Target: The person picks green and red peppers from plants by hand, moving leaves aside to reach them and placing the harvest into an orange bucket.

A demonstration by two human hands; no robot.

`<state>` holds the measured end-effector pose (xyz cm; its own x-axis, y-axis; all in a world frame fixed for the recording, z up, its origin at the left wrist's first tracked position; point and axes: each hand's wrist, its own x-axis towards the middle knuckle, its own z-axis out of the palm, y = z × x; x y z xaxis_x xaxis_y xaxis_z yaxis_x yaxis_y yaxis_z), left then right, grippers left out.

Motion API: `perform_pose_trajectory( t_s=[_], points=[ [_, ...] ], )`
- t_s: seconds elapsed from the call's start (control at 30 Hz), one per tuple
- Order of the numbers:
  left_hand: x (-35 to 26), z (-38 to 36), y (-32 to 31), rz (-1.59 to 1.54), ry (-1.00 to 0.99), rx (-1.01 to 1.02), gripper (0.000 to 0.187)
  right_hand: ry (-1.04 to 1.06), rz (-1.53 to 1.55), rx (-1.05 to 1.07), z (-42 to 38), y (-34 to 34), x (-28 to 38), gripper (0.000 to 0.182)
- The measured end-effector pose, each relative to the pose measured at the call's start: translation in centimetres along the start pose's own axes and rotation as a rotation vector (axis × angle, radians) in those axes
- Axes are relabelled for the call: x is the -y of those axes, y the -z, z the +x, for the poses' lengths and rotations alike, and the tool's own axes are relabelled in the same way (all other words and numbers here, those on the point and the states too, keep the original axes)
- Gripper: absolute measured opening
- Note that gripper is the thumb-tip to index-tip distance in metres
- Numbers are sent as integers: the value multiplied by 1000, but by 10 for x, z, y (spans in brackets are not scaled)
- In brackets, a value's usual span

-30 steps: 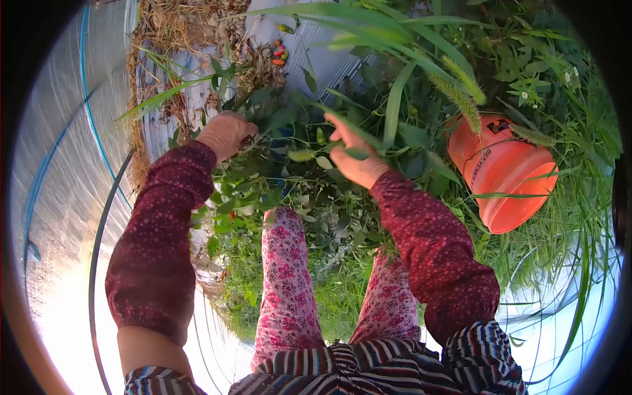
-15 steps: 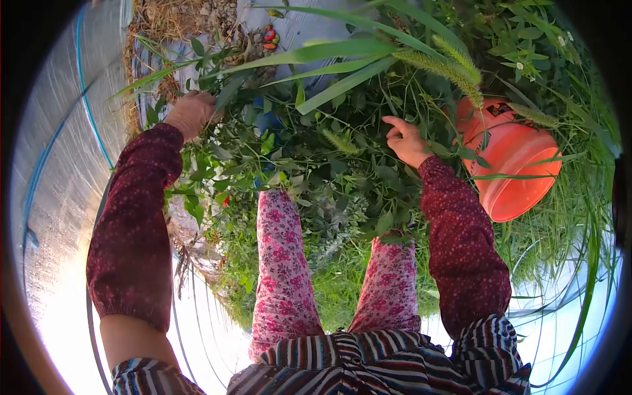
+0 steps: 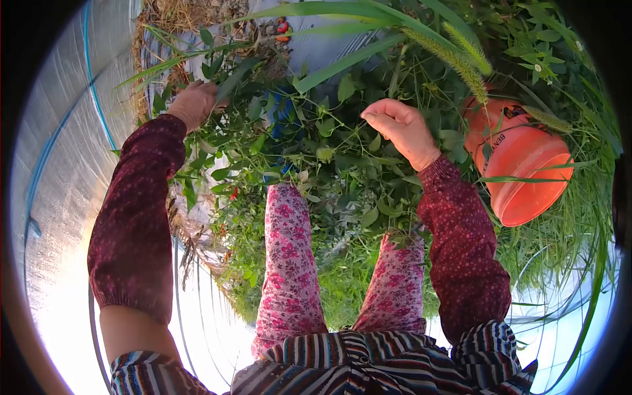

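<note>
Orange bucket (image 3: 526,164): landmark, tilted. I locate the leafy plant (image 3: 322,141) left of it. Right hand (image 3: 403,131), nearer the bucket: thumb and forefinger tips together. Left hand (image 3: 196,105), farther left: at the foliage; I cannot determine finger closure.

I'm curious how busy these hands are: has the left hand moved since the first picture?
Yes. The left hand has shifted outward to the left: it is now farther from the red peppers near the top of the view.

Greenhouse-like plot, leafy plants (image 3: 329,135)
</note>
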<state>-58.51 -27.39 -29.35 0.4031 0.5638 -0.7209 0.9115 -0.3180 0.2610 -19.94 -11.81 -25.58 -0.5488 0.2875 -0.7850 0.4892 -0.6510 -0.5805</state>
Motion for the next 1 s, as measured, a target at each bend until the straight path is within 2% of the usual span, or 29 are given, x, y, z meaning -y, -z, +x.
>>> perform_pose_trajectory(
  t_s=[0.03,0.07,0.1,0.13,0.17,0.2,0.23,0.3,0.37,0.4,0.47,0.57,0.6,0.63,0.7,0.73,0.77,0.83,0.9,0.93,0.97,1.0],
  points=[
    [-2,1,7,1,7,9,39,3,9,62,1,-15,11,15],
    [-5,5,13,-70,29,79,38,102,-103,76,4,-31,15,14],
    [-6,5,17,-143,50,149,37,289,-208,88,11,-51,16,14],
    [-3,5,10,-70,3,101,36,334,-220,162,18,-70,15,16],
    [-3,3,6,-72,5,105,36,453,-357,109,33,-93,-13,16],
    [-2,4,5,-65,-8,72,36,451,-561,97,29,-111,0,20],
    [-2,4,4,-59,-20,37,35,429,-639,94,30,-128,3,29],
    [-6,4,14,-79,-1,78,36,183,-885,297,40,-163,2,40],
    [-5,7,12,-101,14,112,36,207,-973,304,35,-184,-2,35],
    [-5,7,8,-92,0,53,38,204,-979,304,33,-185,-3,35],
    [-3,6,1,-85,-12,-5,39,183,-927,259,27,-189,-5,28],
    [-8,6,6,-84,60,73,30,218,-853,288,11,-194,-14,18],
    [-8,6,2,-64,19,11,28,218,-719,240,6,-192,-14,21],
    [-7,5,-1,-40,-21,-50,26,217,-723,242,3,-188,-13,21],
    [-12,7,4,-91,19,-1,28,-143,-220,477,-2,-179,-6,30],
    [-16,8,9,-142,53,50,29,-153,40,471,-14,-184,-9,32],
    [-16,9,7,-145,54,47,29,-240,39,550,-21,-183,-7,30],
    [-16,12,5,-149,76,39,34,-276,-42,542,-26,-174,-2,29],
    [-20,15,9,-131,74,59,35,-210,-60,484,-16,-153,3,23],
    [-21,16,14,-114,71,82,37,-214,-25,387,-10,-132,29,20],
    [-20,17,15,-113,71,83,37,-209,121,257,4,-115,25,15],
    [-21,20,16,-93,43,6,36,-258,238,134,21,-93,32,11]
  ],
)
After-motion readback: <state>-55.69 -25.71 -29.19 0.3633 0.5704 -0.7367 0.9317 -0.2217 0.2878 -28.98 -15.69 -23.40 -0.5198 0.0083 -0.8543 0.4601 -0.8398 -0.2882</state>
